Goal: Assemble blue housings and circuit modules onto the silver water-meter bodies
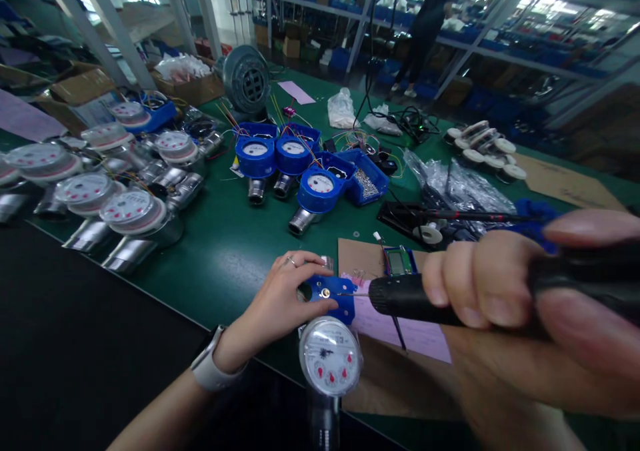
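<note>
My right hand is wrapped round a black power screwdriver, held sideways near the camera. Its thin bit points left, its tip at or just above a brass-coloured round piece on a blue plastic part. Thumb and fingers of my left hand grip that blue part by its edges. Directly below it is a water meter with a clear round cover, a white dial with red pointers and a metal pipe end towards me. Whether the bit touches a screw is too small to tell.
Blue-cased meters stand mid-table by a blue tray of screws. Bare meters crowd the left. A pink sheet and a small circuit board lie on cardboard. Plastic bags are behind; a person stands beyond.
</note>
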`<state>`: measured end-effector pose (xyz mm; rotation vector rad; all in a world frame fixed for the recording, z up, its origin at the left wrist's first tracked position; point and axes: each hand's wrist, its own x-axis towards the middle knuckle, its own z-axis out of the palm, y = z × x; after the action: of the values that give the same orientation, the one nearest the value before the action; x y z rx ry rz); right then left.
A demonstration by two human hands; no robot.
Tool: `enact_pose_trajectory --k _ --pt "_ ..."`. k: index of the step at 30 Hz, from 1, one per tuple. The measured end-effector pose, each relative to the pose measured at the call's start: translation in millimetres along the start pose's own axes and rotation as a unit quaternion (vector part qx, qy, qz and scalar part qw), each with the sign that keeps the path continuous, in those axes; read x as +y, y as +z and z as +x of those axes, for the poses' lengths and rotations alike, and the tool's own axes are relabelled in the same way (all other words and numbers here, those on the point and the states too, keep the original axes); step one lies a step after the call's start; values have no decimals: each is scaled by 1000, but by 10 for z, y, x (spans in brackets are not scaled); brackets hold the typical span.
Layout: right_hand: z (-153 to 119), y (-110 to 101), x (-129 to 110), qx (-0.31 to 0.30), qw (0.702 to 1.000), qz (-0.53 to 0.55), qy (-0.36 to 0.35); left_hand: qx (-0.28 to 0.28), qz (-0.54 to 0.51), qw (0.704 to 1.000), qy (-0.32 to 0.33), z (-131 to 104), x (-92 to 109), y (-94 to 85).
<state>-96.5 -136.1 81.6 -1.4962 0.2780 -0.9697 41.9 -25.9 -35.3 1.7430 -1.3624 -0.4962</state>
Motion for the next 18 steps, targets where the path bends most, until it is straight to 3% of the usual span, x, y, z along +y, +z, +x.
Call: enact_pose_trajectory --k 2,5,18 --pt "39 46 111 -1 998 48 -35 -36 5 999 -29 13 -52 33" --pt "55 78 246 -47 997 62 -25 -60 12 997 -47 38 -81 92" --pt "61 120 391 -71 997 -19 -3 -56 0 998 -38 60 -81 146"
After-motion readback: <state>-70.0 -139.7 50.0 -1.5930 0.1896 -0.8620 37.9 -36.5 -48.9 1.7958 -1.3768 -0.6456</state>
